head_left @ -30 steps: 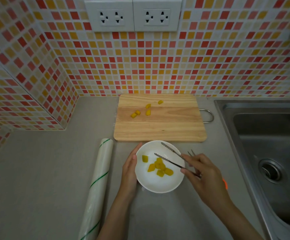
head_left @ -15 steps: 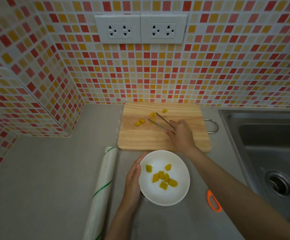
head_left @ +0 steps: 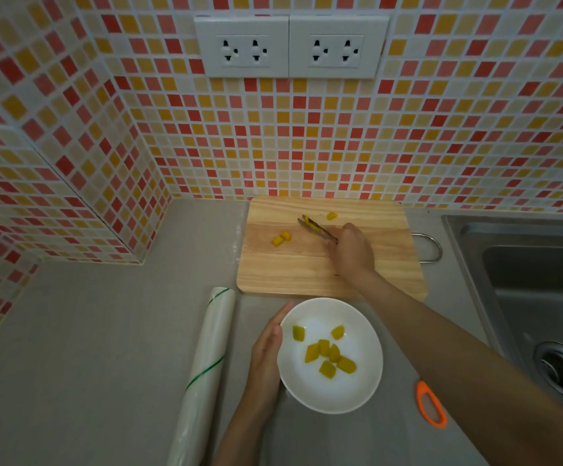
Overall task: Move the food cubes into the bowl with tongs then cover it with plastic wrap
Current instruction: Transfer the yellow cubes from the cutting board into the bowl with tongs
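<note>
Head view: the transfer step is under way, with the right hand (head_left: 352, 250) at frame centre on the cutting board (head_left: 330, 267), closed around the tongs (head_left: 317, 227), whose tips pinch a yellow food cube (head_left: 308, 221). Next it should carry that cube down to the white bowl (head_left: 330, 395), which already holds several. The left hand (head_left: 266, 351) lies flat, fingers together, against the bowl's left rim; three cubes remain on the board, the plastic wrap roll (head_left: 207, 371) lies on the bench at lower left.

Plastic wrap roll (head_left: 202, 375) cut off at bottom edge; sink (head_left: 525, 297) at right.
</note>
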